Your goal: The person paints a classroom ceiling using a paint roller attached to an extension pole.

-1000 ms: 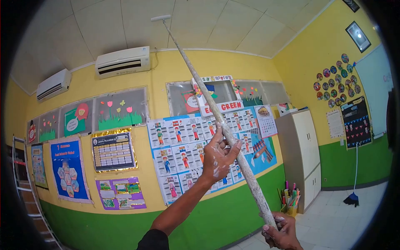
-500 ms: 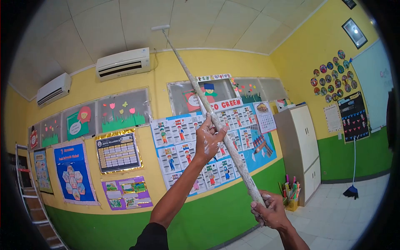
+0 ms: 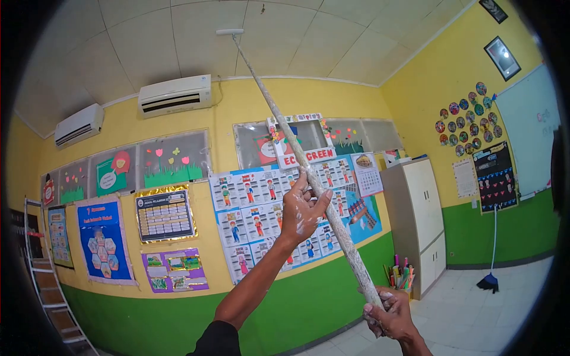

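Note:
A long, paint-spattered pole [image 3: 350, 252] slants from the lower right up to the ceiling. At its far end is a white paint roller [image 3: 230, 31], which appears to be against the ceiling panels. My left hand [image 3: 303, 210] is wrapped around the middle of the pole, with white paint on its skin. Lower down, my right hand [image 3: 392, 313] grips the pole near its bottom end, its fingers also smeared white. The ceiling [image 3: 332, 41] is off-white with dark panel joints.
Two air conditioners [image 3: 175, 95] hang high on the yellow wall. Posters [image 3: 107, 240] and a picture chart [image 3: 228, 204] cover it below. A ladder [image 3: 50, 285] stands at left. On the right are a cabinet [image 3: 415, 219], a pen holder [image 3: 401, 276] and a broom [image 3: 488, 282].
The roller has shifted along the ceiling, away from the wall and toward me. My right hand has come slightly lower in view. Both hands keep their hold, and the view has shifted a little.

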A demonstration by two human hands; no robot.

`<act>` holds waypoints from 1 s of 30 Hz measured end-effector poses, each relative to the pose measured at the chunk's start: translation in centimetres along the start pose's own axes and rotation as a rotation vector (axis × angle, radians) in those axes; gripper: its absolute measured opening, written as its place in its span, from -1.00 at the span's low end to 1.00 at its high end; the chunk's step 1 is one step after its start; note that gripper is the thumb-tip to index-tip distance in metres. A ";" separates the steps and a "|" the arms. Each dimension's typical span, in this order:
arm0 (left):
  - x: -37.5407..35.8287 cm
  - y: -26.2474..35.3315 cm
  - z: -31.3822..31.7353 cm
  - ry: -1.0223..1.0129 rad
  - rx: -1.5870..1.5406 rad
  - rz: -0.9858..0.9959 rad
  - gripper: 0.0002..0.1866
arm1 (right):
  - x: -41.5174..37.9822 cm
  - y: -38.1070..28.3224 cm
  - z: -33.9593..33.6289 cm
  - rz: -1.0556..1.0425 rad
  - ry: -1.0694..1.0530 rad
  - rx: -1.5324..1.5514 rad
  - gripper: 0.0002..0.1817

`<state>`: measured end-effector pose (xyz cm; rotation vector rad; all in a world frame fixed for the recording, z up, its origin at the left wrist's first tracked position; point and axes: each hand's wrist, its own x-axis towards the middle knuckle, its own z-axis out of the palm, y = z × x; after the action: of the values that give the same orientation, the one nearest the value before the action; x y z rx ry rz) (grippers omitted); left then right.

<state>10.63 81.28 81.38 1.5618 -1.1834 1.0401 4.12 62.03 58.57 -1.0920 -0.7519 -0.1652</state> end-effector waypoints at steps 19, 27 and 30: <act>2.4 3.2 5.6 0.089 0.058 -0.086 -0.24 | -1.9 -5.4 -4.8 -0.006 -0.119 0.051 -0.54; 3.3 1.0 -0.7 -0.013 0.087 -0.128 -0.25 | 2.1 -3.1 -0.6 -0.017 -0.148 0.043 -0.56; 2.8 2.2 -0.7 -0.043 0.073 -0.156 -0.25 | 1.4 -2.9 -0.4 -0.022 -0.150 0.056 -0.56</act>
<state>8.96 80.97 84.59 1.7119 -1.0443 0.9608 3.98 60.62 61.43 -1.0512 -0.8981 -0.0805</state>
